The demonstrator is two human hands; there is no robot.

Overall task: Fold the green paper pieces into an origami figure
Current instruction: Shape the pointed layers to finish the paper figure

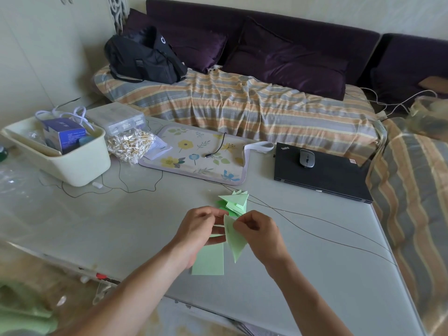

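Note:
A light green paper piece (234, 241), folded to a long downward-pointing triangle, is held above the grey table (121, 226). My left hand (200, 229) grips its upper left part, with a flat green rectangle (209, 261) showing below the palm. My right hand (260, 232) pinches the triangle's top right edge. Just beyond the hands lies a small pile of folded green paper pieces (234, 202) on the table.
A thin dark cable (315, 236) runs across the table to the right. A closed black laptop (322, 173) with a mouse (307, 158) sits at the right rear. A floral mat (198, 156), a cream tub (60, 151) and a bag of cotton swabs (131, 144) stand behind.

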